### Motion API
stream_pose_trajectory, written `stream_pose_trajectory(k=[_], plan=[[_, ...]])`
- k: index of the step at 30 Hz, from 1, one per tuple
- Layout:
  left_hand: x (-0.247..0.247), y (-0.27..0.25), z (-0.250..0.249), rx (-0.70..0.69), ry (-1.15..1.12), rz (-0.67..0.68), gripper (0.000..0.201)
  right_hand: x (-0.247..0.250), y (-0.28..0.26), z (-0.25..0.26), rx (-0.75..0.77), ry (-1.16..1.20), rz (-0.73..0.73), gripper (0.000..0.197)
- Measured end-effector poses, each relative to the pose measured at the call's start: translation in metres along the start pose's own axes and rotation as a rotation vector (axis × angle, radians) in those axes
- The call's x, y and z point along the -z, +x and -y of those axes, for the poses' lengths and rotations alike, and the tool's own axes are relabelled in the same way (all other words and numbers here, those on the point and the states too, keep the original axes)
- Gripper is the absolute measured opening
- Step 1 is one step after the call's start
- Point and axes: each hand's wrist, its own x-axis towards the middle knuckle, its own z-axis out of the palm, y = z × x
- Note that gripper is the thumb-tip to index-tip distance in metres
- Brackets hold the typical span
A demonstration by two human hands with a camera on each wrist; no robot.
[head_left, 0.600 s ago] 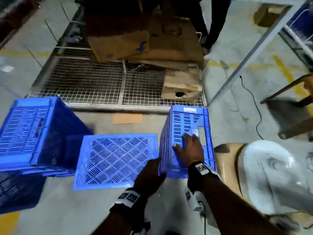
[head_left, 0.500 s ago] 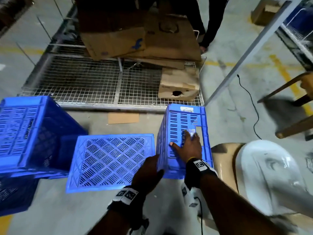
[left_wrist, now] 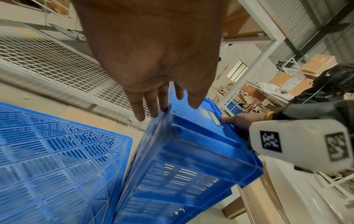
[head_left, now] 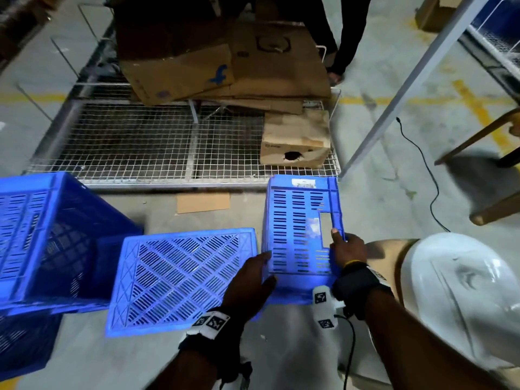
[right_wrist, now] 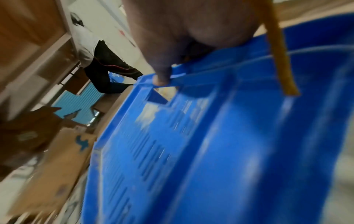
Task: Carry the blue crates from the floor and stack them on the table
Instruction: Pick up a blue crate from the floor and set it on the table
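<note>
A blue crate (head_left: 298, 229) lies on its side on the floor, slotted wall up. My left hand (head_left: 263, 266) holds its left edge, thumb on the upper face and fingers (left_wrist: 141, 112) down the side. My right hand (head_left: 339, 239) grips the right rim beside the handle cutout, with the thumb (right_wrist: 161, 78) on top and the other fingers hidden under the rim. An upturned blue crate (head_left: 180, 277) lies flat to the left. Another blue crate (head_left: 50, 243) lies on its side further left, over a fourth crate (head_left: 22, 344).
A wire mesh platform (head_left: 135, 147) with cardboard boxes (head_left: 225, 63) lies just beyond the crates. A white rounded object (head_left: 461, 299) sits close on the right. A slanted white post (head_left: 399, 88), a black cable (head_left: 430, 178), wooden chair legs (head_left: 478, 136) and a person's legs (head_left: 346, 38) are behind.
My right hand slid from flat on the crate's upper face to its right rim by the cutout. My left hand moved up onto the crate's left edge.
</note>
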Motion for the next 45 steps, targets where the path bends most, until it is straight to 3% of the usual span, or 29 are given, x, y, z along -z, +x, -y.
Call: stream_pose_trajectory(k=[3, 5, 7, 11, 13, 15, 19, 21, 23, 25, 28, 31, 33, 36, 39, 41, 45], plan=[[0.01, -0.002, -0.009, 0.048, -0.038, -0.194, 0.048, -0.007, -0.028, 0.014, 0.113, 0.037, -0.028, 0.045], [0.026, -0.004, -0.016, 0.054, -0.094, -0.306, 0.052, -0.013, -0.054, 0.029, 0.133, 0.038, -0.058, 0.04], [0.041, -0.005, -0.022, -0.008, -0.065, -0.336, 0.06, -0.018, -0.078, 0.038, 0.173, 0.04, -0.062, 0.036], [0.069, -0.01, -0.044, -0.024, -0.126, -0.345, 0.043, -0.04, -0.136, 0.056, 0.384, -0.001, -0.026, 0.051], [0.082, -0.013, -0.05, 0.053, -0.138, -0.391, 0.041, -0.052, -0.168, 0.072, 0.487, -0.046, 0.064, 0.057], [0.101, -0.019, -0.046, 0.219, -0.187, -0.466, 0.051, -0.065, -0.197, 0.085, 0.551, -0.064, 0.15, 0.055], [0.126, -0.044, 0.014, 0.396, -0.337, -0.547, 0.066, -0.11, -0.248, 0.095, 0.597, -0.026, 0.34, 0.042], [0.13, -0.059, 0.064, 0.496, -0.434, -0.577, 0.061, -0.138, -0.272, 0.089, 0.569, 0.025, 0.5, 0.038], [0.131, -0.079, 0.106, 0.601, -0.547, -0.564, 0.046, -0.16, -0.284, 0.076, 0.579, 0.025, 0.632, 0.05], [0.122, -0.101, 0.145, 0.722, -0.675, -0.534, 0.03, -0.175, -0.279, 0.053, 0.641, 0.021, 0.641, 0.055], [0.089, -0.129, 0.23, 0.826, -0.658, -0.564, 0.017, -0.181, -0.23, 0.012, 0.709, -0.028, 0.425, 0.042], [0.043, -0.14, 0.339, 0.912, -0.536, -0.545, 0.056, -0.172, -0.158, -0.021, 0.672, -0.205, 0.196, 0.052], [0.02, -0.144, 0.384, 0.942, -0.525, -0.55, 0.047, -0.153, -0.115, -0.028, 0.563, -0.343, 0.113, 0.061], [0.007, -0.145, 0.387, 0.908, -0.461, -0.568, 0.055, -0.139, -0.073, -0.027, 0.527, -0.519, 0.016, 0.05], [0.03, -0.151, 0.315, 0.881, -0.385, -0.56, 0.051, -0.14, -0.055, -0.014, 0.678, -0.657, -0.075, 0.049], [0.034, -0.157, 0.284, 0.874, -0.363, -0.596, 0.044, -0.144, -0.044, -0.007, 0.702, -0.701, -0.124, 0.052], [0.021, -0.172, 0.266, 0.867, -0.369, -0.58, 0.056, -0.151, -0.019, -0.003, 0.488, -0.687, 0.146, 0.072]])
